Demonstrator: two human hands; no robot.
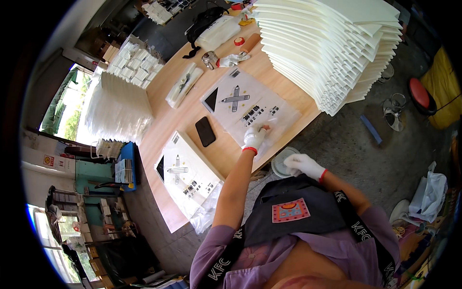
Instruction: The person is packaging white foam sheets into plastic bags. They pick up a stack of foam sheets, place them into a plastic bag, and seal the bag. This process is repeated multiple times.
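A clear printed plastic bag (262, 103) with white sheets inside lies on the wooden table in front of me. My left hand (255, 137), in a white glove with a red cuff, is at the bag's near end. Its bare fingertips are drawn together on the loose plastic. My right hand (307, 166), gloved the same way, hangs off the table's near edge with its fingers curled; whatever they may hold is hidden. A second printed bag of paper (185, 171) lies at the left, its loose plastic end toward me. Between the bags rests a black phone (205, 131).
A tall fanned stack of white sheets (327, 53) covers the table's far right. Scissors (184, 83) lie on a plastic-wrapped bundle. Farther back are a spare glove (233, 59) and a metal can (210, 59). A round pale lid (285, 161) sits below the near edge.
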